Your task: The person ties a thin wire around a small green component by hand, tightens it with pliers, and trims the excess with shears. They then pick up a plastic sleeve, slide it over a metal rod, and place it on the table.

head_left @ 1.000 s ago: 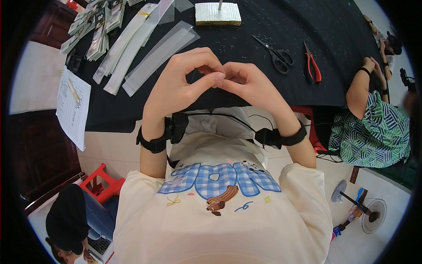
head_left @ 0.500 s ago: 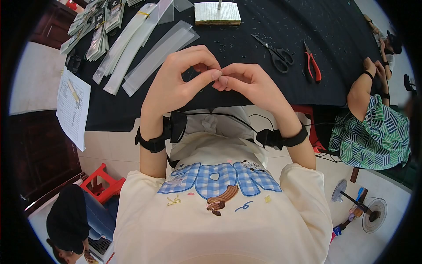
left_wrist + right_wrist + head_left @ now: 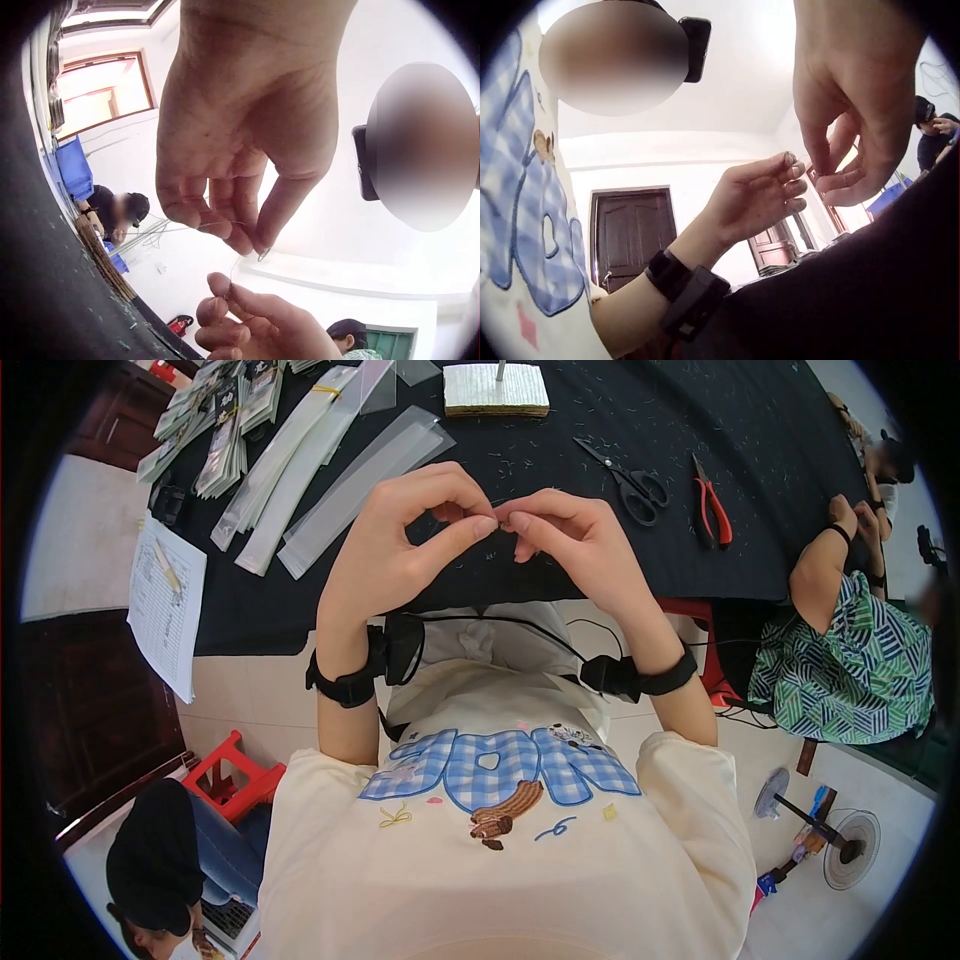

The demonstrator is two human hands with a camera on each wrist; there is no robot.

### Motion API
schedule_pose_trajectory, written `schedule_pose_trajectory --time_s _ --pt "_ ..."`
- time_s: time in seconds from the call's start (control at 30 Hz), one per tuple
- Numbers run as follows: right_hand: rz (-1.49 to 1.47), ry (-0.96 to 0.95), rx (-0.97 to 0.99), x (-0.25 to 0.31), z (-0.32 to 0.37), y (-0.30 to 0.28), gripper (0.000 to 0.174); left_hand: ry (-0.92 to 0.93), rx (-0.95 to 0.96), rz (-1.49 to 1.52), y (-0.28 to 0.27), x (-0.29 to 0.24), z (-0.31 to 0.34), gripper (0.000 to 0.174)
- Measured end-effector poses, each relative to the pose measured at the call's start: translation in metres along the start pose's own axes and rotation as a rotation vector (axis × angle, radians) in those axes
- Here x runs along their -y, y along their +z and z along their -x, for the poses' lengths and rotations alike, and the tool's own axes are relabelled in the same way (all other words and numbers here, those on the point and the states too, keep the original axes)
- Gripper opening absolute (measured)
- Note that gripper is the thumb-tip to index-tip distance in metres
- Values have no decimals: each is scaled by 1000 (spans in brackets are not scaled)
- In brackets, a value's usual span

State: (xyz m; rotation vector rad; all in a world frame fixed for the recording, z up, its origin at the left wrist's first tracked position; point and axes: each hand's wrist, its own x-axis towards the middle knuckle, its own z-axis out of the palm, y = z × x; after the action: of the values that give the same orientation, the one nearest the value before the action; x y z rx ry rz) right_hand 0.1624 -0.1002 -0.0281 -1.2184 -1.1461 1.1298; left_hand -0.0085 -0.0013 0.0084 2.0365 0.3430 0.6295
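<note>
Above the near edge of the table, my left hand and right hand face each other, fingertips close together. Between thumb and forefinger the left hand pinches a thin wire-like strand; a small curved loop shows at its thumb tip in the left wrist view. The right thumb and forefinger pinch at a fine end of the strand just below. Most of the strand is hidden by the fingers or too fine to follow. Black-handled scissors and red-handled pliers lie right of the hands.
Clear plastic sleeves and bundled packets lie on the left of the black-covered table. A pale block with an upright rod stands ahead. Tiny clippings dot the cloth. A written sheet hangs over the left edge. Another person sits at right.
The fingertips have drawn slightly apart. My right hand has shifted a little to the right and up, its fingers opening out somewhat, while my left hand has edged slightly left.
</note>
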Motion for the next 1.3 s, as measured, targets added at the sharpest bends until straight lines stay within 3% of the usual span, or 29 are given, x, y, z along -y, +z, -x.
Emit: schedule_pose_trajectory --time_s 0.13,0.87,1.07,1.13,1.3 --pt "-32 -12 -85 3 0 1 20 -6 -4 16 0 1 1 8" --pt "-27 15 -79 7 2 6 20 -14 17 -30 1 3 3 9" --pt "41 -54 -181 7 4 14 17 -12 -5 -75 1 1 3 10" --pt "181 -171 -185 3 4 14 15 10 -56 -64 3 3 3 10" --pt "182 -173 -197 11 6 19 15 48 -76 -75 5 7 2 10"
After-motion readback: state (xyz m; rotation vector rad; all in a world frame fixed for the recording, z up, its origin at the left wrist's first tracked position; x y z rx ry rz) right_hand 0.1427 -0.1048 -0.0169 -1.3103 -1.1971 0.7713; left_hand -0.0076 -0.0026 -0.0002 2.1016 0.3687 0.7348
